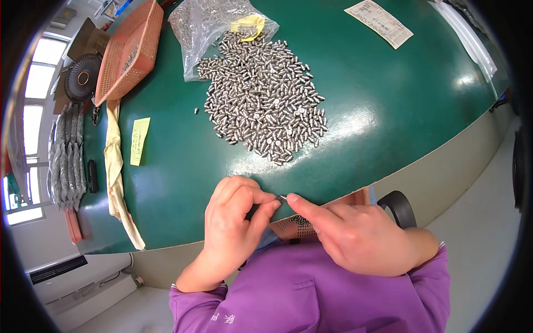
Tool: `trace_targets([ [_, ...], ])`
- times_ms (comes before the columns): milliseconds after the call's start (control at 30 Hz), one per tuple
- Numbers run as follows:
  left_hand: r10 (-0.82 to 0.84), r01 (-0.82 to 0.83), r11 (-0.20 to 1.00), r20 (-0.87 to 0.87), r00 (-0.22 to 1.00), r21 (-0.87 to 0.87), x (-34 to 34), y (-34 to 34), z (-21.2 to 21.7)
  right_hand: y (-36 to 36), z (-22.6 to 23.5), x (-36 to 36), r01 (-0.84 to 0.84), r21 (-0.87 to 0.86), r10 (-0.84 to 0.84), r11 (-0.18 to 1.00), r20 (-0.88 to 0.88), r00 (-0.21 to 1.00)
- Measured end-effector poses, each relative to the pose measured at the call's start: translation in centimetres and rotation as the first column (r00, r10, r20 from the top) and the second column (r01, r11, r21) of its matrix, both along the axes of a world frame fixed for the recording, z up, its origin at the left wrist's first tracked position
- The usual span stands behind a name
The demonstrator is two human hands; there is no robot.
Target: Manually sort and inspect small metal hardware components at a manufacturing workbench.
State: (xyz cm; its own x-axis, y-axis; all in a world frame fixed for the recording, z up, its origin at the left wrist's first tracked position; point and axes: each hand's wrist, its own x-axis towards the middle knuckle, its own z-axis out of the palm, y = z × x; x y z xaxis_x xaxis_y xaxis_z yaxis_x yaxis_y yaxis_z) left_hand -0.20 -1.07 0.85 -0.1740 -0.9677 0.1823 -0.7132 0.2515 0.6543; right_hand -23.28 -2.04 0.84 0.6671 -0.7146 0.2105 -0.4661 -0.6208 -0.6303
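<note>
At the table edge | left hand (236, 219) and right hand (355, 236) pinch one small metal pin (282, 197) | fingers curled narrow

The small silver metal pin (282, 197) is showing only its tip between the two hands, the rest lying hidden under the fingers (265, 206) of the left hand (236, 222) and the right hand (355, 236). The orange perforated plastic basket (300, 226) in the lap is being covered almost wholly by the hands and purple sleeves. The clear plastic bag (208, 28) of metal parts is running off the top edge, and the writing on the white paper slip (378, 22) is reading too small to make out.
</note>
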Motion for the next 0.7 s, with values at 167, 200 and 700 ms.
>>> trace_targets([
  [167,0.014,-0.014,1.0,0.002,1.0,0.011,-0.1,0.0,0.3,0.2,1.1,0.0,-0.015,0.071,0.024,0.997,-0.125,0.992],
  [200,0.011,-0.011,1.0,0.004,1.0,0.003,-0.1,-0.1,0.2,0.3,0.8,0.0,-0.012,0.063,0.02,0.998,-0.124,0.992],
  [700,0.082,-0.036,0.972,0.188,0.979,-0.234,-2.3,-2.5,-0.8,0.8,-0.9,-1.4,0.149,0.163,-0.171,0.975,0.129,0.977],
])
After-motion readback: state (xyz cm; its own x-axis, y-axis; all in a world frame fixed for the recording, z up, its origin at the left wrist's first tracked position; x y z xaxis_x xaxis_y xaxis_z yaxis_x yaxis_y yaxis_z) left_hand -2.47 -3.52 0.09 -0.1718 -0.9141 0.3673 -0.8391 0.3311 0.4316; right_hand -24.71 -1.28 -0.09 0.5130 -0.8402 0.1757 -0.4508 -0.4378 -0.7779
